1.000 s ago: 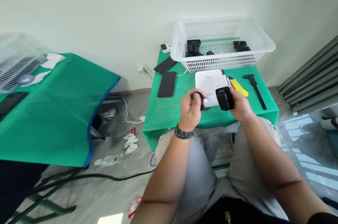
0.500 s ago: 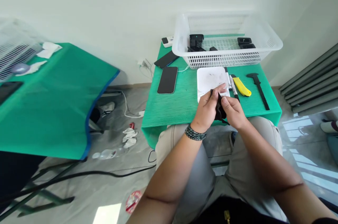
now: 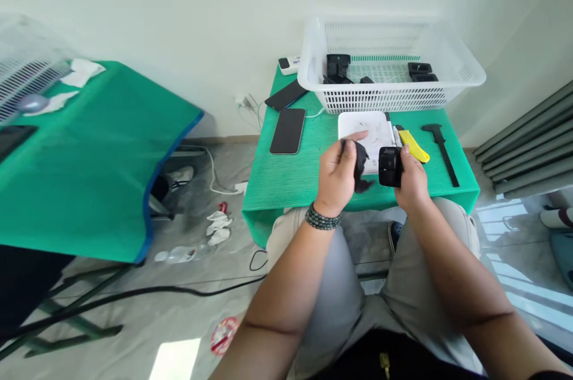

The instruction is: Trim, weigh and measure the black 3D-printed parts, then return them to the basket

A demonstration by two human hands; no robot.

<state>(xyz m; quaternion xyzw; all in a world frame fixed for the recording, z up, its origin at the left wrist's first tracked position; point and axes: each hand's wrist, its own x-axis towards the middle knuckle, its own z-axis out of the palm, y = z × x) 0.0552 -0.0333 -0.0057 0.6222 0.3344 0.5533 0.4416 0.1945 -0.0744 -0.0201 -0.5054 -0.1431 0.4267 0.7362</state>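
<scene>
My left hand [image 3: 336, 176] is closed around a small black cloth-like piece [image 3: 359, 160]. My right hand [image 3: 412, 179] grips a black box-shaped device [image 3: 389, 166]. Both hands hover above the near edge of a small green-covered table [image 3: 295, 174], just in front of a white digital scale [image 3: 364, 129]. The two black items are held a little apart.
Behind the scale stands a white plastic basket [image 3: 389, 67] with several black devices. Two phones [image 3: 287, 129] lie at the left, a yellow utility knife [image 3: 414, 146], a marker and a black caliper [image 3: 441, 144] at the right. A larger green table [image 3: 89, 153] is to my left; cables and litter cover the floor.
Half a second ago both hands were pressed together on the black items; now they have drawn apart, the cloth piece in the left, the black device in the right, both raised slightly.
</scene>
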